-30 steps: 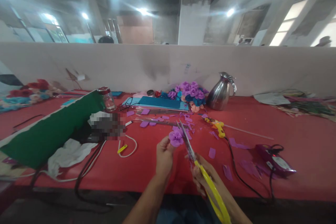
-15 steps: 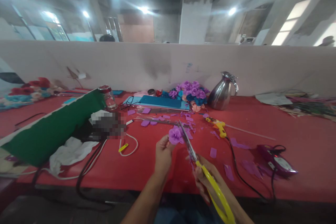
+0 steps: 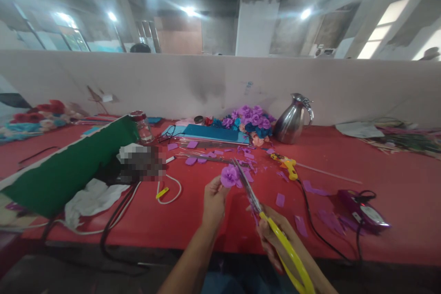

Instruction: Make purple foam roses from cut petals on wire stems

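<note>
My left hand is closed on a purple paper flower, pinching it low at its left side. A pair of scissors with yellow handles is in my right hand, its blades pointing up and away, slightly parted, beside the flower's right edge. Whether the blades touch the petals I cannot tell. A thin purple strip hangs by the blades near my right fingers. Loose purple paper pieces lie on the red table around my hands.
A yellow glue gun with a black cord lies to the right, near a purple power box. At the back stand a steel jug and a heap of paper flowers. A green board and a glass jar are on the left.
The scissors and my right hand have shifted slightly right and down. My left hand keeps the flower in nearly the same place.
</note>
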Demonstrator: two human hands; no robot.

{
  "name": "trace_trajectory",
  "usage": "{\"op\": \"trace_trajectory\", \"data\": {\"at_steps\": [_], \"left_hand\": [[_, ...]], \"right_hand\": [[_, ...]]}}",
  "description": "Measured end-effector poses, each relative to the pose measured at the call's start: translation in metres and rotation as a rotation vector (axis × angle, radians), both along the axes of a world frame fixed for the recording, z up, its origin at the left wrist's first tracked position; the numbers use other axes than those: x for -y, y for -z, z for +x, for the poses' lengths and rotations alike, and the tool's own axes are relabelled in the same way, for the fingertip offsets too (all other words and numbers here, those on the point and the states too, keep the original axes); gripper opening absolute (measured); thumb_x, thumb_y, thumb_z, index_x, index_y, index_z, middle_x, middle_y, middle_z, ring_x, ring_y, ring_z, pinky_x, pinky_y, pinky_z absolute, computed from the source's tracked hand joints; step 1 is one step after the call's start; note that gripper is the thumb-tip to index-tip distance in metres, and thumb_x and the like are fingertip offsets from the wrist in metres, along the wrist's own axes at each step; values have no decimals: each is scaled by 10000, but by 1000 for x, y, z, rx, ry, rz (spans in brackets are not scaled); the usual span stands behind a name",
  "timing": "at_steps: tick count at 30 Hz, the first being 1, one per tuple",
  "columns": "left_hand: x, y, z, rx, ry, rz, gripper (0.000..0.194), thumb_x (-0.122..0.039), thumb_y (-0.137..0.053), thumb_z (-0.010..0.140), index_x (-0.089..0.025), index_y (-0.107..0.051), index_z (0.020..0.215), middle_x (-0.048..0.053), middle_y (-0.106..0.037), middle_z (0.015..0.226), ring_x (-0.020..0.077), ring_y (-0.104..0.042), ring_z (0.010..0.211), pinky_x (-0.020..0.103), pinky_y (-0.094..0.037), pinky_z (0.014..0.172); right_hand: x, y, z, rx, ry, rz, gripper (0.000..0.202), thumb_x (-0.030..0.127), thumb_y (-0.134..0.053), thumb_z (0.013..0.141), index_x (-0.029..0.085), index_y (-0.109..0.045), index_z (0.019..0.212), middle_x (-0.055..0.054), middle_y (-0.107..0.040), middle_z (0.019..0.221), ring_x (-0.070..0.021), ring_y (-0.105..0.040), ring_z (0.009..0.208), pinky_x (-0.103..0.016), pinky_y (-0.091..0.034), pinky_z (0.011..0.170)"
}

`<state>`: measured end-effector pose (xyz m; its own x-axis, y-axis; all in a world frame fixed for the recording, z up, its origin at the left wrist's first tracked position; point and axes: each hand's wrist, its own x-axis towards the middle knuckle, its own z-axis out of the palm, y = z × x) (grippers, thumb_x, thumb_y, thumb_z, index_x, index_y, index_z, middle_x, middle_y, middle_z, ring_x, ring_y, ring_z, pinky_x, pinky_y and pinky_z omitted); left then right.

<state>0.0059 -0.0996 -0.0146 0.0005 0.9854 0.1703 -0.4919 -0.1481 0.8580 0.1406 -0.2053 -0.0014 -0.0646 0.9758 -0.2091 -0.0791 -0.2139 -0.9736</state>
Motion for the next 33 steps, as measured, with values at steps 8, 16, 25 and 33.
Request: {"op": "trace_trajectory", "data": {"at_steps": [8, 16, 25, 33], "left_hand": [[-1, -2, -1, 18, -6, 4, 142, -242, -730, 670, -194, -752, 803, 36, -744, 825, 214, -649, 890, 333, -469, 881], [0, -10, -3, 51, -18, -10, 103, -236, -740, 656, -186, -745, 746, 34, -740, 791, 196, -651, 835, 328, -466, 871], [-5, -3, -6, 46, 1, -3, 95, -251, -738, 683, -175, -741, 741, 42, -738, 829, 184, -643, 839, 317, -463, 861], [-50, 1, -22, -89, -31, 102, 138, -226, -729, 678, -194, -755, 809, 43, -725, 898, 192, -619, 910, 303, -445, 882]], "right_hand": [[2, -1, 1, -21, -4, -21, 752, 759, -561, 688, 170, -519, 1154, 125, -347, 456, -29, -286, 284, -140, -293, 271], [1, -2, 4, -55, -61, -88, 802, 792, -587, 615, 171, -558, 1123, 123, -343, 414, -49, -318, 266, -159, -288, 264], [8, -4, 2, 58, -24, -77, 769, 754, -550, 694, 164, -554, 1186, 103, -357, 406, -65, -299, 268, -185, -282, 278], [-52, 14, 52, 955, 236, 155, 406, 517, -591, 774, 220, -618, 1050, -41, -675, 648, -244, -651, 607, -285, -413, 520]]}}
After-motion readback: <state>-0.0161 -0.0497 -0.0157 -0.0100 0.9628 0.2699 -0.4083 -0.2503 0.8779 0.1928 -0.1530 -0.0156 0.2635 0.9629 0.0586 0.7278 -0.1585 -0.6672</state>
